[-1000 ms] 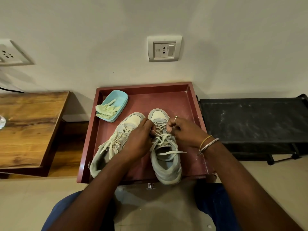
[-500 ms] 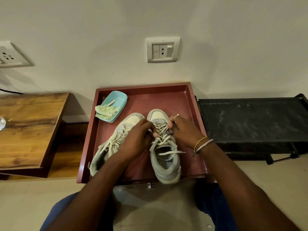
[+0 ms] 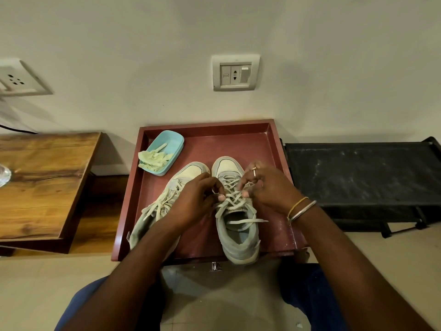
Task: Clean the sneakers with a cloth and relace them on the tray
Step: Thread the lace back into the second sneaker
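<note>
Two pale grey sneakers stand side by side on a dark red tray, toes toward the wall. The right sneaker has its lace partly threaded, one loose end lying across the opening. My left hand and my right hand meet over its upper eyelets, each pinching the lace with curled fingers. The left sneaker lies partly under my left forearm, its laces loose. A pale green cloth sits crumpled in a light blue dish at the tray's far left corner.
A wooden table stands to the left of the tray, with a glass object at its left edge. A black low rack is on the right. The wall behind carries a switch plate. My knees are below the tray.
Both hands have shifted slightly along the right sneaker's lacing, the right hand's fingers opening out a little above the laces. The sneakers and tray stay put.
</note>
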